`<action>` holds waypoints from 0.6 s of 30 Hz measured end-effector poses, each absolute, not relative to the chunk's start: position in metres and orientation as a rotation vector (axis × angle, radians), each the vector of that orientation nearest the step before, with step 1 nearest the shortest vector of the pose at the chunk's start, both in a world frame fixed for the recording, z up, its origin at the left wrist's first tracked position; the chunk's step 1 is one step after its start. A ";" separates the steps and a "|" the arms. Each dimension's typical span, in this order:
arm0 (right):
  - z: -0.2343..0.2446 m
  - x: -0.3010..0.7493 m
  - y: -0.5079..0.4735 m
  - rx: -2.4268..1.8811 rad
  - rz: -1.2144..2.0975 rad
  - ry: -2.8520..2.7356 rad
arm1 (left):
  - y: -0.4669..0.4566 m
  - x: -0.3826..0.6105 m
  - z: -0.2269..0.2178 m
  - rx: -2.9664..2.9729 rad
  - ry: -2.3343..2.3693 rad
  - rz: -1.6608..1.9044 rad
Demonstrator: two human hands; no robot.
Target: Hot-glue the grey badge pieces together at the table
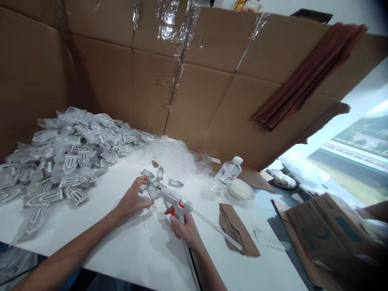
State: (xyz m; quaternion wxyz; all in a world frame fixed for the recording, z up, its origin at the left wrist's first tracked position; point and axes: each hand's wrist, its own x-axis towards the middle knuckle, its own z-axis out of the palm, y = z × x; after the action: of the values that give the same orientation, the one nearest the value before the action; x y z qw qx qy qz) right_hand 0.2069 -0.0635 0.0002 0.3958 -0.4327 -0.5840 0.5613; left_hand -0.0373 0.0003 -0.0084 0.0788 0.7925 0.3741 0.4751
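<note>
At frame centre, right hand [186,228]: fingers clamped round the grip of a white glue gun [177,202], nozzle aimed up-left.
Left hand [133,200]: fingers pinched together on a small grey emblem piece [152,190] at the nozzle.
Just above: loose emblem pieces [176,183] on the white tabletop [127,246].
Upper left: heap of bagged emblems [66,157].
Right of centre: water bottle [226,173], cardboard scrap [238,234].
</note>
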 end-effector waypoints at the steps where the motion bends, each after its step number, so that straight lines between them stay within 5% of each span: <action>1: 0.000 0.206 -0.064 -1.111 1.425 -1.511 | 0.000 -0.037 -0.009 2.377 1.100 1.425; 18: -0.008 0.206 -0.064 -1.173 1.346 -1.594 | -0.011 -0.033 -0.003 2.478 0.887 1.400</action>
State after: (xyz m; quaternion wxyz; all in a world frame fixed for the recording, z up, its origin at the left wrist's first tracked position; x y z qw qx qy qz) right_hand 0.2061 -0.0643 -0.0076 0.3655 -0.4560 -0.6199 0.5236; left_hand -0.0334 -0.0114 -0.0026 0.0801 0.8285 0.2967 0.4681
